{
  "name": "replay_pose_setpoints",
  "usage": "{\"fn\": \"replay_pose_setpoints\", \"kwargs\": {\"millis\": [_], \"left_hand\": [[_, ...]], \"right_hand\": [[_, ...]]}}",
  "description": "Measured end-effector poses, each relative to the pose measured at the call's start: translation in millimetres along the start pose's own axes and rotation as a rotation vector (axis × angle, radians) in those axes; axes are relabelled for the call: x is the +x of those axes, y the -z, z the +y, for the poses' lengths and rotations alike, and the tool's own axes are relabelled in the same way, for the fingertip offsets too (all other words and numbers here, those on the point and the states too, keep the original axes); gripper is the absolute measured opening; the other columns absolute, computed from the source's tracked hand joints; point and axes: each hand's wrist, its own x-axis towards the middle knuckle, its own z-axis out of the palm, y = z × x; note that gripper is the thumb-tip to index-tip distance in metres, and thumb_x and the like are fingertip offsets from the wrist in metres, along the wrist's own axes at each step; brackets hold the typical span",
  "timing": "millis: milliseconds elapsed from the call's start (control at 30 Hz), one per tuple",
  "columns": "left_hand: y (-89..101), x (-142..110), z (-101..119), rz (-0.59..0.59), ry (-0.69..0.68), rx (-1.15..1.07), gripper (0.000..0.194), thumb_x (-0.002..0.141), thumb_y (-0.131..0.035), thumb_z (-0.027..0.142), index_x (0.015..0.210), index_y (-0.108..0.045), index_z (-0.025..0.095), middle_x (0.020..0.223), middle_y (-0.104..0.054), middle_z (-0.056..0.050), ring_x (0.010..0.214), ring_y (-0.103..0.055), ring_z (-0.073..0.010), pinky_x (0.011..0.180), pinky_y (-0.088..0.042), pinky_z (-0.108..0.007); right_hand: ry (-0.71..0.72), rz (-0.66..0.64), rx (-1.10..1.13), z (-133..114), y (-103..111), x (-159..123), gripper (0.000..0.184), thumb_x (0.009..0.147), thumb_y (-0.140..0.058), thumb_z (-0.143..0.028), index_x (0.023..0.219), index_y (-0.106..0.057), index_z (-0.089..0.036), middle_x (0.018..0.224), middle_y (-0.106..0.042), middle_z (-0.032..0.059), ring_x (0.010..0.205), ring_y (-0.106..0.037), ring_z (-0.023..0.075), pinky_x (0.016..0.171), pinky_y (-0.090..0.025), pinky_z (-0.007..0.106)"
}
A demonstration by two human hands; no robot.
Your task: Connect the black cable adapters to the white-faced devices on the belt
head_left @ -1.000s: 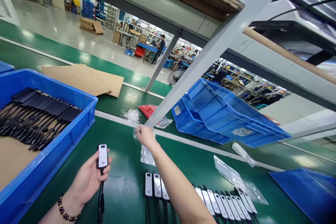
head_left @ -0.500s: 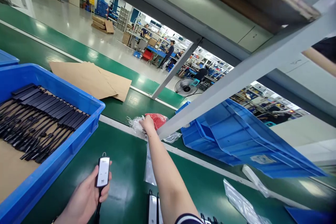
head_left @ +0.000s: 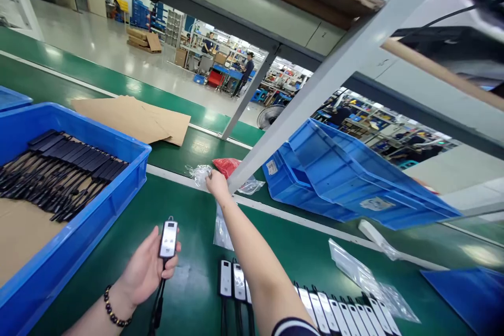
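Observation:
My left hand (head_left: 144, 268) is closed around a small black device with a white face (head_left: 168, 240); it has a loop at its top and a black cable hanging below. My right hand (head_left: 217, 185) reaches across the bench with its fingers drawn together at a clump of clear plastic bits (head_left: 199, 174). What lies between those fingers is too small to make out. Just beyond, a red bag (head_left: 226, 166) lies against the foot of the post. Similar white-faced devices (head_left: 336, 315) lie in a row, partly hidden by my right forearm.
At left, a blue bin (head_left: 144, 160) holds rows of black cabled devices. Flat cardboard sheets (head_left: 137, 118) lie behind it. A slanting white post (head_left: 307, 94) rises by my right hand. Tilted blue bins (head_left: 338, 168) and clear plastic bags (head_left: 354, 268) are at right.
The view has shifted, bringing more of the device row into sight. My left hand has turned the device slightly and my wrist now shows. My right hand stays at the plastic clump.

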Motion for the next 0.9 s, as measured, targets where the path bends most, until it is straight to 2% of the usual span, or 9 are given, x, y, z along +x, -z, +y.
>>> {"fn": "replay_pose_setpoints", "kwargs": {"millis": [100, 167, 333, 400, 467, 600, 700, 833, 900], "left_hand": [[5.9, 2.7, 5.4, -0.008, -0.038, -0.098, 0.043, 0.081, -0.043, 0.049, 0.113, -0.040, 0.019, 0.087, -0.046, -0.005, 0.058, -0.035, -0.0072, 0.050, -0.022, -0.020], [10.6, 3.7, 10.4, 0.014, -0.060, -0.162, 0.043, 0.081, -0.044, 0.049, 0.112, -0.041, 0.019, 0.086, -0.046, -0.005, 0.059, -0.036, -0.0073, 0.051, -0.024, -0.020], [14.0, 4.6, 19.4, 0.081, -0.081, -0.224, 0.040, 0.080, -0.046, 0.048, 0.108, -0.042, 0.019, 0.084, -0.047, -0.005, 0.060, -0.040, -0.0084, 0.053, -0.029, -0.021], [13.0, 5.5, 19.2, 0.092, -0.081, -0.208, 0.039, 0.080, -0.046, 0.047, 0.107, -0.042, 0.018, 0.084, -0.048, -0.005, 0.061, -0.042, -0.0089, 0.053, -0.030, -0.022], [12.1, 6.7, 16.5, 0.104, -0.070, -0.175, 0.041, 0.080, -0.045, 0.048, 0.109, -0.042, 0.018, 0.084, -0.048, -0.005, 0.061, -0.043, -0.0093, 0.053, -0.031, -0.022], [9.1, 5.6, 5.9, 0.097, -0.055, -0.067, 0.042, 0.080, -0.044, 0.050, 0.108, -0.042, 0.019, 0.086, -0.049, -0.005, 0.059, -0.043, -0.0094, 0.051, -0.030, -0.023], [3.7, -0.5, -3.7, 0.043, -0.041, 0.004, 0.043, 0.080, -0.043, 0.052, 0.107, -0.042, 0.019, 0.085, -0.049, -0.004, 0.056, -0.041, -0.0082, 0.048, -0.025, -0.021], [-8.0, -6.3, -18.6, 0.005, 0.014, 0.058, 0.043, 0.080, -0.042, 0.053, 0.105, -0.041, 0.019, 0.084, -0.049, -0.004, 0.053, -0.039, -0.0067, 0.045, -0.021, -0.019], [-14.3, -2.8, -28.8, 0.027, 0.056, 0.101, 0.043, 0.079, -0.043, 0.054, 0.103, -0.041, 0.018, 0.084, -0.050, -0.005, 0.054, -0.042, -0.0080, 0.045, -0.026, -0.019]], "right_hand": [[-0.033, -0.025, -0.014, -12.2, -4.8, 32.0, 0.023, 0.085, -0.042, -0.020, 0.099, -0.054, -0.008, 0.096, -0.057, 0.0129, 0.092, -0.054, 0.0174, 0.078, -0.038, 0.028], [-0.057, -0.080, -0.036, -17.7, -15.4, 45.8, 0.023, 0.085, -0.043, -0.020, 0.100, -0.054, -0.006, 0.097, -0.057, 0.0127, 0.091, -0.054, 0.0169, 0.078, -0.040, 0.031], [-0.094, -0.230, -0.090, -17.1, -40.2, 57.9, 0.025, 0.084, -0.049, -0.026, 0.097, -0.056, -0.006, 0.095, -0.058, 0.0121, 0.086, -0.055, 0.0152, 0.077, -0.042, 0.031], [-0.094, -0.248, -0.104, -15.1, -37.4, 58.0, 0.022, 0.083, -0.050, -0.023, 0.095, -0.057, -0.006, 0.093, -0.058, 0.0117, 0.084, -0.055, 0.0146, 0.074, -0.042, 0.029], [-0.083, -0.233, -0.112, -14.3, -24.8, 54.1, 0.017, 0.080, -0.051, -0.017, 0.092, -0.057, -0.006, 0.091, -0.058, 0.0114, 0.082, -0.056, 0.0148, 0.071, -0.042, 0.027], [-0.032, -0.097, -0.112, -15.2, 18.4, 21.1, 0.024, 0.076, -0.047, -0.011, 0.099, -0.053, -0.007, 0.092, -0.058, 0.0119, 0.085, -0.055, 0.0183, 0.067, -0.039, 0.026], [0.041, -0.001, -0.113, -9.5, 47.2, -25.3, 0.026, 0.078, -0.046, -0.022, 0.102, -0.049, -0.011, 0.095, -0.057, 0.0097, 0.089, -0.054, 0.0207, 0.069, -0.036, 0.027], [0.073, 0.012, -0.132, 21.0, 61.1, -86.1, 0.020, 0.080, -0.047, -0.032, 0.087, -0.051, -0.015, 0.087, -0.057, 0.0064, 0.084, -0.054, 0.0192, 0.064, -0.033, 0.026], [0.038, -0.004, -0.139, 44.5, 60.0, -109.1, 0.018, 0.079, -0.048, -0.032, 0.082, -0.051, -0.015, 0.082, -0.057, 0.0058, 0.081, -0.054, 0.0182, 0.061, -0.030, 0.026]]}}
